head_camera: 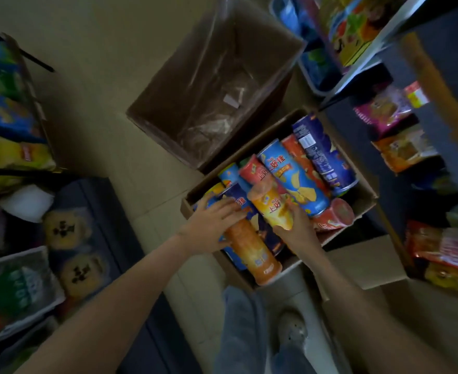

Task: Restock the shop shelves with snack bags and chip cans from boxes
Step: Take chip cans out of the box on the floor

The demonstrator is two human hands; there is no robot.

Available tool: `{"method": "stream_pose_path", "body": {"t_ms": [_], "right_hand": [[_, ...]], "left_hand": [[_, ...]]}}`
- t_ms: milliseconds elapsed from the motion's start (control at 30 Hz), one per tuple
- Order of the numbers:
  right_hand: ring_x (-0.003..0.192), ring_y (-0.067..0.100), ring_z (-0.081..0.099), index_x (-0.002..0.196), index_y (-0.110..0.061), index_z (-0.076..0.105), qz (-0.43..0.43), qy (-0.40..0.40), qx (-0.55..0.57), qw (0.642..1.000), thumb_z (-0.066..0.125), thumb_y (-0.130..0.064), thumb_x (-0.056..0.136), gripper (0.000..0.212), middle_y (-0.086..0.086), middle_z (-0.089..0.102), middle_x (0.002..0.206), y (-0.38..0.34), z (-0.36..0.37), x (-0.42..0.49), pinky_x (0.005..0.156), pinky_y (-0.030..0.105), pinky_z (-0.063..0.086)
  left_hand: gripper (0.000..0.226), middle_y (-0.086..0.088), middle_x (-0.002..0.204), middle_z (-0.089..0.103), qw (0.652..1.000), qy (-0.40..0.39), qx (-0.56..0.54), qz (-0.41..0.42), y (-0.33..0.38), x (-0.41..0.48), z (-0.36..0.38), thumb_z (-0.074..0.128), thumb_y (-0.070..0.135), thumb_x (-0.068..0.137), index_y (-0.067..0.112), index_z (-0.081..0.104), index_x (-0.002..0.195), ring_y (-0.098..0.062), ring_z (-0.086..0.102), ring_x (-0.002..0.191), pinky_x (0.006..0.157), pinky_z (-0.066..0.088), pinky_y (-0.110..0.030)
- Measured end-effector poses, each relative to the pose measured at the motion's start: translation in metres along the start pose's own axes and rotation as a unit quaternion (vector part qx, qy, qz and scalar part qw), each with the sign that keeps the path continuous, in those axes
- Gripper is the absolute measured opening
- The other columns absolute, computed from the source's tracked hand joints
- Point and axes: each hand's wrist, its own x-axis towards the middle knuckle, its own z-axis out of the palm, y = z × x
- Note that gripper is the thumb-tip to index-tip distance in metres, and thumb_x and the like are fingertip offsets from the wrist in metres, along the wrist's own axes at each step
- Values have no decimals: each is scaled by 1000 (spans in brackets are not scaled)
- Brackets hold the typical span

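An open cardboard box [368, 197] on the floor holds several chip cans in blue, red and orange. My left hand [211, 225] grips the upper part of a long orange can [252, 252] that lies at the box's near corner. My right hand [296, 225] holds a yellow-orange can [269, 205], tilted up out of the pile. A light blue can [292, 176] and a dark blue can [322, 155] lie behind it, and a red can [335, 214] lies to the right.
A larger brown box [152, 103] lined with clear plastic stands behind, holding only scraps. Dark shelves with snack bags [400, 149] rise on the right; shelves with chip bags [9, 147] and bins stand on the left. My jeans leg and shoe [292, 330] are below.
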Motion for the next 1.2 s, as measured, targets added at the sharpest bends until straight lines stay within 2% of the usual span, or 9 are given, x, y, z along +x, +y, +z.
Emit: {"method": "stream_pose_path", "body": {"t_ms": [100, 300, 467, 633, 733, 900, 1000, 1100, 1200], "right_hand": [[133, 32, 35, 148, -10, 30, 6, 9, -63, 998, 76, -7, 75, 86, 17, 39, 143, 2, 15, 16, 105, 34, 30], [134, 39, 33, 148, -4, 22, 39, 12, -154, 987, 74, -15, 79, 87, 21, 31, 147, 16, 25, 34, 108, 46, 33], [132, 39, 31, 144, -1, 28, 22, 30, -182, 983, 78, -15, 75, 86, 21, 34, 142, 18, 26, 36, 107, 47, 31], [124, 43, 39, 137, 3, 36, -9, 55, -147, 988, 78, -9, 68, 82, 22, 35, 136, 14, 17, 23, 101, 50, 38], [120, 40, 44, 138, 2, 34, -21, 69, -93, 993, 79, -4, 68, 84, 21, 37, 131, 8, 4, 5, 97, 44, 43], [124, 37, 43, 138, 2, 34, -9, 95, -50, 994, 82, -10, 71, 83, 21, 35, 137, -11, -39, -38, 90, 32, 37], [131, 32, 35, 144, 0, 28, -21, 105, -26, 994, 82, -10, 72, 90, 19, 28, 146, -21, -67, -72, 96, 29, 33], [125, 26, 41, 143, -6, 33, -37, 113, -20, 993, 80, -12, 74, 83, 15, 32, 140, -27, -95, -113, 88, 19, 31], [117, 24, 46, 138, -8, 38, -43, 119, -10, 992, 77, -13, 77, 72, 14, 36, 131, -29, -121, -161, 83, 20, 33]], "left_hand": [[84, -5, 127, 64, 995, 2, 56, 86, -7, 5, 13, 87, 49, 52, 18, 63, 127, -25, 57, 123, 107, 23, -50], [47, -4, 122, 67, 980, 17, 141, 137, -2, 13, 24, 60, 21, 75, 19, 67, 121, -22, 61, 118, 110, 26, -47], [48, -3, 116, 68, 975, 25, 152, 160, -5, 22, 27, 79, 17, 68, 18, 68, 114, -21, 63, 113, 108, 26, -44], [49, -6, 113, 68, 981, 53, 105, 152, -9, 14, 21, 81, 17, 68, 14, 64, 114, -26, 64, 107, 105, 32, -43], [63, -8, 112, 67, 985, 75, 82, 133, -9, 0, 5, 80, 26, 65, 11, 52, 120, -27, 65, 103, 103, 32, -41], [89, -11, 119, 65, 992, 63, 66, 82, -3, -32, -34, 89, 40, 55, 13, 46, 128, -28, 62, 108, 101, 33, -43], [93, -10, 118, 64, 993, 66, 71, 66, 11, -45, -66, 90, 43, 51, 14, 45, 128, -27, 60, 107, 99, 41, -44], [92, -11, 116, 64, 991, 85, 68, 74, 36, -53, -97, 90, 43, 53, 14, 45, 127, -26, 53, 107, 94, 50, -45], [90, -13, 113, 65, 987, 109, 79, 93, 70, -60, -126, 90, 40, 53, 11, 46, 126, -26, 46, 107, 96, 41, -47]]}}
